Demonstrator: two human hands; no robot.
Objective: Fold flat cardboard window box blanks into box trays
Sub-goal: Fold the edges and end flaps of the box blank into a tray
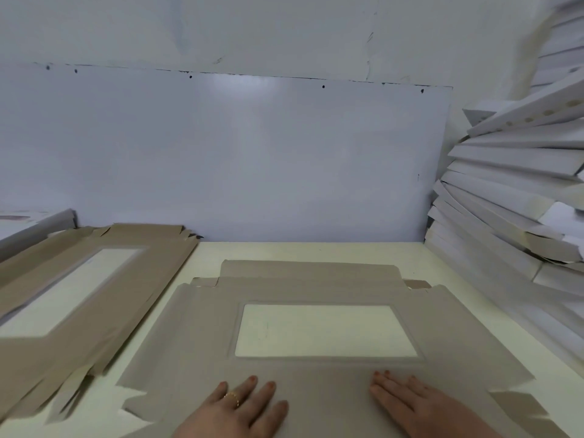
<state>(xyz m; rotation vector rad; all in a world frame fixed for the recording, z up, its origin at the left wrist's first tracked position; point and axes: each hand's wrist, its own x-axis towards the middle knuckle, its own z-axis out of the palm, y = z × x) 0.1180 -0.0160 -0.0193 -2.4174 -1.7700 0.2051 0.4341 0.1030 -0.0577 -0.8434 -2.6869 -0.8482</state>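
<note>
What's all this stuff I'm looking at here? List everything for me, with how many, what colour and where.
Flat box blank: one, grey-brown, with a clear rectangular window, lying in the middle of the table under both hands.
Pile of flat blanks: several, exact count unclear, brown with a window, on the table at the left.
Stack of folded trays: many, white, piled high at the right edge, leaning.
Table: one, cream-white top.
Wall panel: one, pale grey-white, upright behind the table.
White board or box: one, far left, only partly in view.
Left hand: one, fingers spread flat on the blank's near edge, wearing a gold ring.
Right hand: one, fingers straight, flat on the blank's near edge.
</note>
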